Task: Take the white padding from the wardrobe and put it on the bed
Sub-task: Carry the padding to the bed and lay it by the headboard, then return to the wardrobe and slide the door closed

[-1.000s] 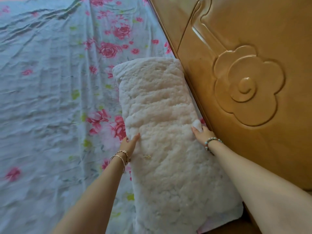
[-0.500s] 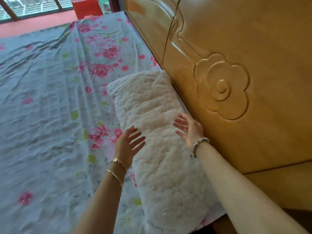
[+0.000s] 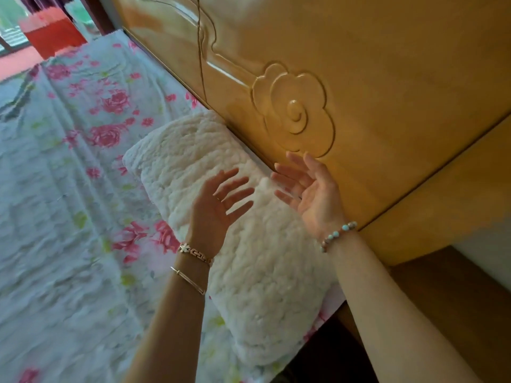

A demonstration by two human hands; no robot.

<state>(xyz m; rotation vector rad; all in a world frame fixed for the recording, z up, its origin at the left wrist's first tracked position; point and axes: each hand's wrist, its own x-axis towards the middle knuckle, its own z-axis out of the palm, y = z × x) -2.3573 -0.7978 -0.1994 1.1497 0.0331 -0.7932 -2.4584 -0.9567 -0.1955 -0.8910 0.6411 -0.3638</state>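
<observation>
The white padding [image 3: 249, 272], a thick fluffy folded roll, lies on the bed [image 3: 63, 211] along the wooden headboard. Both of my hands hover above its middle without touching it. My left hand [image 3: 218, 205] has its fingers spread and straight, with its back toward me. My right hand [image 3: 307, 189] is lifted a little higher near the headboard, palm turned inward, fingers spread. Neither hand holds anything. The wardrobe is out of view.
The carved wooden headboard [image 3: 359, 92] rises close on the right, with a flower relief. The bed has a pale sheet with pink roses. A red box [image 3: 52, 34] stands beyond the far end of the bed. Dark floor shows at the lower right.
A second ago both hands pressed on the padding. They have let go and lifted off it with fingers spread, and my view has tilted up toward the headboard.
</observation>
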